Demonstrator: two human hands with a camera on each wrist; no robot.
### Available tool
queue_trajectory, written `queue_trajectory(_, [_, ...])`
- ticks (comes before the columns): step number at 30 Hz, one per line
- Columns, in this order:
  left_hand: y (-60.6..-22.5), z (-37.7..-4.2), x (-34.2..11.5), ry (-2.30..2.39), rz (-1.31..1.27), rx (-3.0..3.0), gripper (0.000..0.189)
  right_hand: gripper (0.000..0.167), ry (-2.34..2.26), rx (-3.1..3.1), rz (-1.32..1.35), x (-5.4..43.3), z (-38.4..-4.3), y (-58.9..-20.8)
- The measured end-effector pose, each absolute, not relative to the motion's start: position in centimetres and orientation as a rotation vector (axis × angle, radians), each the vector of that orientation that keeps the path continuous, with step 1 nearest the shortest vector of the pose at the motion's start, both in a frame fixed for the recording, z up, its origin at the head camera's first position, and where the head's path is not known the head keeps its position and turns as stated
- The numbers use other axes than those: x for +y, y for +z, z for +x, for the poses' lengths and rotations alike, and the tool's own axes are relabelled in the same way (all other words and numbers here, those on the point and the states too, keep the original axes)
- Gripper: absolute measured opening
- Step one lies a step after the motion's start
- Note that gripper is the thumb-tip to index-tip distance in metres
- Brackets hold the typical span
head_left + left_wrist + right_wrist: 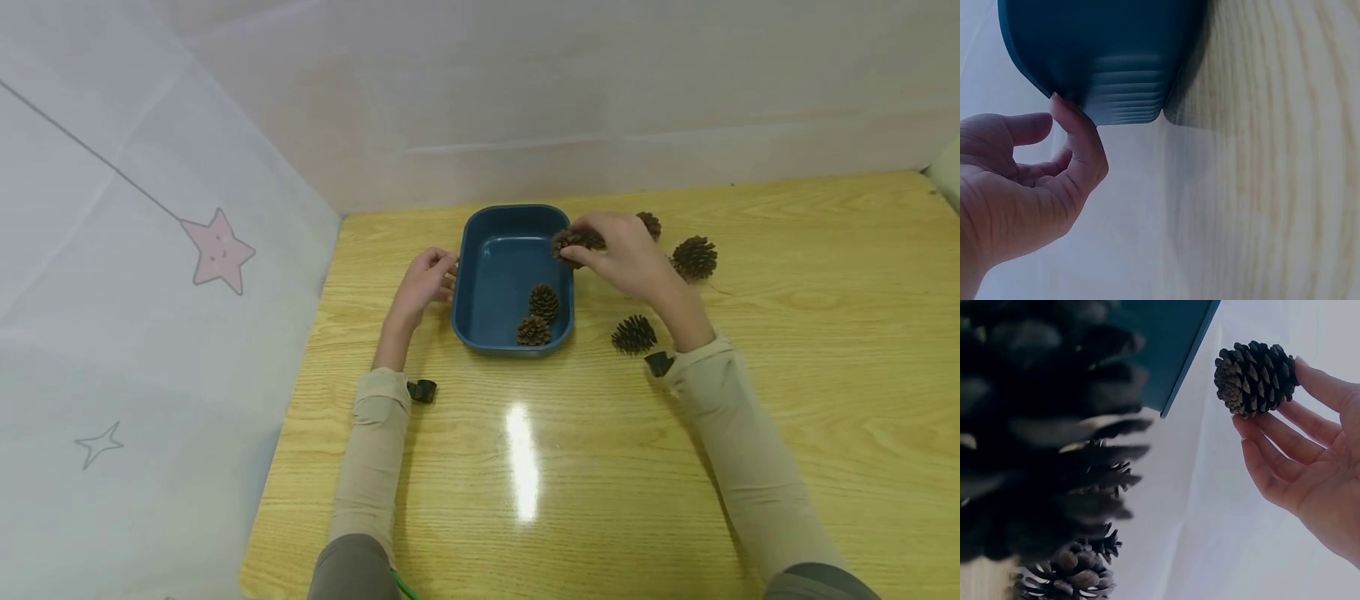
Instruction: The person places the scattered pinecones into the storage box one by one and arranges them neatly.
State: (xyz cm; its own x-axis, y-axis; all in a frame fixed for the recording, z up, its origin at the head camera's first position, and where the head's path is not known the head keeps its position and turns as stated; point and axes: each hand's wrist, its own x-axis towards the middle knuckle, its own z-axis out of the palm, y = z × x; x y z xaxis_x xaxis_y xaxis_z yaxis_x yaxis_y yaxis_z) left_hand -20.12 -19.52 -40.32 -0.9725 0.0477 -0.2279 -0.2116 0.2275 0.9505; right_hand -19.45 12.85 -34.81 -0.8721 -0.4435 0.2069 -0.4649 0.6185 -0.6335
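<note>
A dark blue rectangular bin [495, 292] stands on the table. Two pine cones, one [543, 302] behind the other [533, 331], lie in its near right corner. My right hand [633, 258] pinches another pine cone [1255, 380] between thumb and fingertips, raised at the bin's right rim. At the bin's left side is my left hand [420, 287]; in the left wrist view a bent fingertip touches the rim [1029, 75], while the thumb stays apart from it.
Right of the bin, pine cones lie on the wooden table [465, 467]: one near [634, 334], one farther right [694, 258], one at the back [649, 223] partly behind my right hand. A pale wall covering [480, 100] rises behind the table, another [150, 333] at left.
</note>
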Motion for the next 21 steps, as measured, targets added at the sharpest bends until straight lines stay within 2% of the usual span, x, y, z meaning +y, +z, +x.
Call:
queue_trajectory(7, [-40.4, -20.2, -19.6, 1.776, -0.155, 2.304, 0.035, 0.037, 1.103, -2.755, 0.84, 12.2, -18.8, -34.7])
queue_trajectory(17, [-40.6, -20.2, -19.5, 1.777, -0.146, 2.308, 0.029, 0.028, 1.096, -2.675, 0.96, 11.1, -18.5, -35.3])
queue_trajectory(21, [-40.5, -20.1, -19.5, 1.766, -0.145, 2.301, 0.031, 0.03, 1.084, -2.662, 0.966, 10.8, -18.4, -35.6])
